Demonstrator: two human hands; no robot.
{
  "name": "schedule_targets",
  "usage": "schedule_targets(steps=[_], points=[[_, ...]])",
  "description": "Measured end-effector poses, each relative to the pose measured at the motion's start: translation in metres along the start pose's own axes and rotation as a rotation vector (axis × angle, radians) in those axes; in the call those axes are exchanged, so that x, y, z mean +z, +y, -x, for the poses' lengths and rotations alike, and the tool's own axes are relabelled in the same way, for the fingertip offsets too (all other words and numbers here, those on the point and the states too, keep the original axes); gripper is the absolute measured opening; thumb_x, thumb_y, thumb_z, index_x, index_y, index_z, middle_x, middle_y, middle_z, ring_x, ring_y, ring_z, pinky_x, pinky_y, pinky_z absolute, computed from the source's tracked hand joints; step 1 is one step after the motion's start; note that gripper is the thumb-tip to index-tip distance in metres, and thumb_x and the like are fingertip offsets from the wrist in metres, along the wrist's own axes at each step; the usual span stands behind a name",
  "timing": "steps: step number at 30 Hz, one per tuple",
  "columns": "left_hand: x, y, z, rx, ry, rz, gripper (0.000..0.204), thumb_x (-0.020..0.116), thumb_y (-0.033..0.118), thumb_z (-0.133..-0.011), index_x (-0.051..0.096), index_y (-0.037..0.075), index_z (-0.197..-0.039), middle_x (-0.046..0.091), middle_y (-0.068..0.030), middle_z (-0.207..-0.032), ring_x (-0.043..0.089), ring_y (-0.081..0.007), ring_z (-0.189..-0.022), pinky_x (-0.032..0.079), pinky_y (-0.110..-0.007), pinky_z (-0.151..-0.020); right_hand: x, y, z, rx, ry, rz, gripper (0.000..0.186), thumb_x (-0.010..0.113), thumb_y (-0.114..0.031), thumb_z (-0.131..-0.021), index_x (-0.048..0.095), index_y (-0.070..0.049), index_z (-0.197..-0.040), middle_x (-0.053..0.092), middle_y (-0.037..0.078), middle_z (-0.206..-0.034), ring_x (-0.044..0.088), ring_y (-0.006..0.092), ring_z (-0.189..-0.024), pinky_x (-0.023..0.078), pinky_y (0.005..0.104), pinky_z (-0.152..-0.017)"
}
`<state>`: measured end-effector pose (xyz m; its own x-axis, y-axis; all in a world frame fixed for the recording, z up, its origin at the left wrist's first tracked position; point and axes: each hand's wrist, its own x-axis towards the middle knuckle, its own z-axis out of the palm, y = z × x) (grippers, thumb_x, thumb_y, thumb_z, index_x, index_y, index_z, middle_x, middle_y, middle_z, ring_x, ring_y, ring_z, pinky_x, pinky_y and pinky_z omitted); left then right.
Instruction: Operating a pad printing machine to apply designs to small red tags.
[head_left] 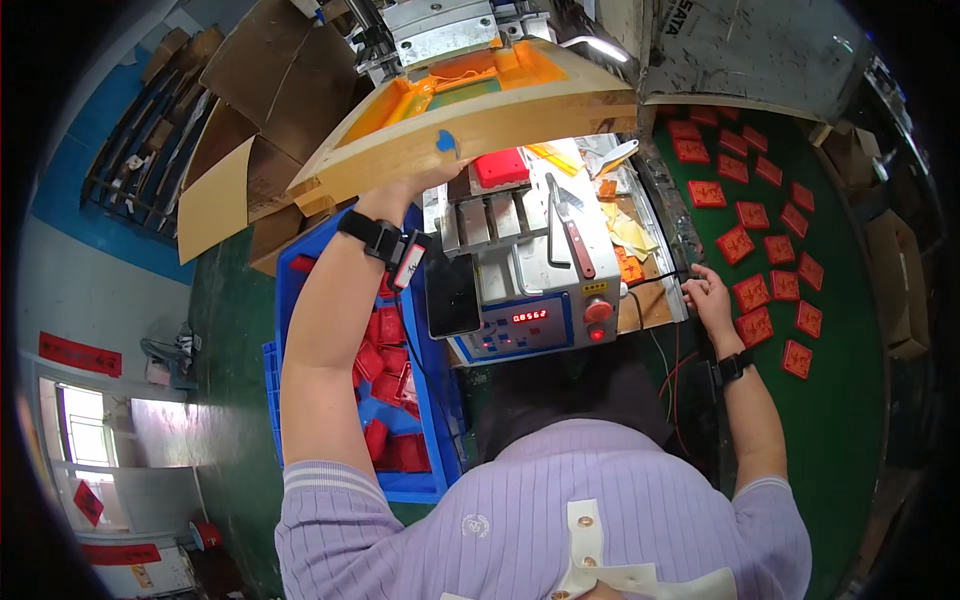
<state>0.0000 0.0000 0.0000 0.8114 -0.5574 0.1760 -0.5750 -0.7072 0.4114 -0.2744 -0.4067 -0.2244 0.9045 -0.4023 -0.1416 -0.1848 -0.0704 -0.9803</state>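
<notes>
My left hand [430, 178] reaches under the front bar of a wooden screen frame [530, 105] with orange ink inside; its fingertips are hidden there. Near them a red plastic case [500, 167] lies on the machine's metal fixture [485, 220]. My right hand [706, 292] rests at the bench's right edge, fingers loosely apart and a little curled, by a black cable. Hex keys [557, 235], a red-handled blade [577, 250], a scraper [615, 158] and scraps of yellow paper [630, 233] lie on the machine and bench. A black phone [450, 295] leans beside the lit control panel [510, 325].
A blue crate [448, 455] of red cases sits left of the machine. On the right, several printed red cases [752, 293] lie spread on a green surface. Cardboard boxes [240, 80] stand at the back left and along the far right. A metal panel [750, 50] is at back right.
</notes>
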Motion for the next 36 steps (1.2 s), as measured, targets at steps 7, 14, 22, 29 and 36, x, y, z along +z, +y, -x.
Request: schedule_targets(steps=[7, 14, 22, 29, 36], points=[[-0.024, 0.065, 0.024, 0.219, -0.242, 0.051, 0.068, 0.067, 0.051, -0.075, 0.054, 0.000, -0.119, 0.062, -0.0164, -0.109, 0.058, -0.0232, -0.098, 0.045, -0.030, -0.086, 0.004, -0.001, -0.003, -0.019, 0.009, 0.028, 0.036, 0.056, -0.010, -0.087, 0.047, 0.000, -0.121, 0.064, 0.006, -0.081, 0.056, 0.0067, -0.062, 0.045, 0.0188, -0.056], [-0.034, 0.078, 0.035, 0.065, -0.330, 0.008, 0.075, 0.065, 0.050, -0.075, 0.045, 0.002, -0.130, 0.059, -0.0187, -0.110, 0.058, -0.0284, -0.099, 0.045, -0.034, -0.086, 0.005, 0.004, 0.000, -0.034, 0.027, 0.041, 0.033, 0.057, -0.009, -0.086, 0.050, 0.000, -0.117, 0.064, 0.006, -0.080, 0.056, 0.0070, -0.061, 0.046, 0.0191, -0.056], [-0.028, 0.059, 0.038, 0.246, -0.363, -0.163, 0.075, 0.073, 0.031, -0.069, 0.041, 0.002, -0.130, 0.055, -0.0183, -0.118, 0.055, -0.0307, -0.104, 0.045, -0.036, -0.089, 0.007, 0.003, -0.001, -0.060, 0.044, 0.063, 0.032, 0.057, -0.008, -0.085, 0.051, 0.001, -0.115, 0.064, 0.006, -0.079, 0.056, 0.0068, -0.061, 0.047, 0.0196, -0.056], [-0.049, 0.113, 0.040, 0.137, -0.149, -0.132, 0.055, 0.059, 0.044, -0.081, 0.054, 0.000, -0.114, 0.062, -0.0191, -0.102, 0.061, -0.0305, -0.089, 0.049, -0.036, -0.077, 0.006, 0.004, 0.003, -0.081, 0.061, 0.081, 0.034, 0.058, -0.009, -0.086, 0.050, 0.001, -0.117, 0.063, 0.005, -0.079, 0.054, 0.0057, -0.061, 0.045, 0.0179, -0.056], [-0.019, 0.117, 0.011, -0.037, -0.202, -0.303, 0.059, 0.044, 0.051, -0.088, 0.054, -0.002, -0.114, 0.062, -0.0221, -0.104, 0.059, -0.0341, -0.097, 0.046, -0.038, -0.084, 0.010, 0.004, 0.002, -0.099, 0.056, 0.077, 0.034, 0.057, -0.008, -0.085, 0.050, 0.001, -0.117, 0.063, 0.005, -0.079, 0.055, 0.0061, -0.061, 0.045, 0.0182, -0.056]])
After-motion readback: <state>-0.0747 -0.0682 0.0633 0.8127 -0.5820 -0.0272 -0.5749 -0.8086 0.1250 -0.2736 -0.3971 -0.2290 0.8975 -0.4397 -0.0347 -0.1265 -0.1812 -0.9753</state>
